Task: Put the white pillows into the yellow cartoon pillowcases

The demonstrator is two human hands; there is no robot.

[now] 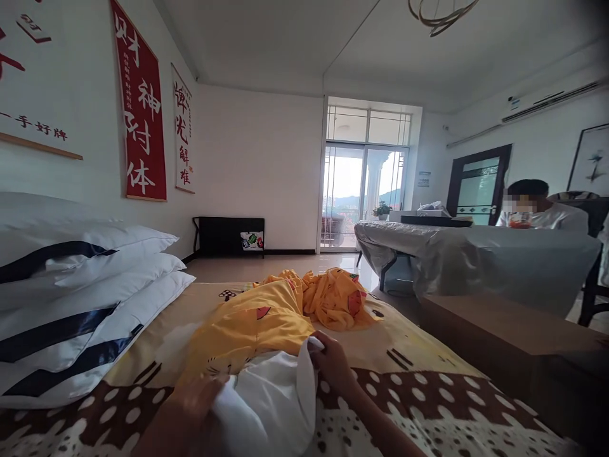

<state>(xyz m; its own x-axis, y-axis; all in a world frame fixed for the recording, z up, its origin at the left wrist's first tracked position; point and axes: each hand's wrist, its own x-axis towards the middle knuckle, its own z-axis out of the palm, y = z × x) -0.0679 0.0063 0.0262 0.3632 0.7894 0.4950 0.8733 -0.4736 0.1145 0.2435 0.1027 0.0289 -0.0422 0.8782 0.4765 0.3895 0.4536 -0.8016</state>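
The right hand (333, 363) is closed on the edge of a white cloth (271, 400), fingers curled over its fold, at the near end of the yellow cover (252, 324). The left hand (197, 395) touches the same cloth at the cover's near left side (it is blurred, so I cannot tell whether it grips). The cover lies crumpled on the bed (428, 406), with stacked pillows (85, 298) left of it and a draped desk (476, 260) beyond it to the right
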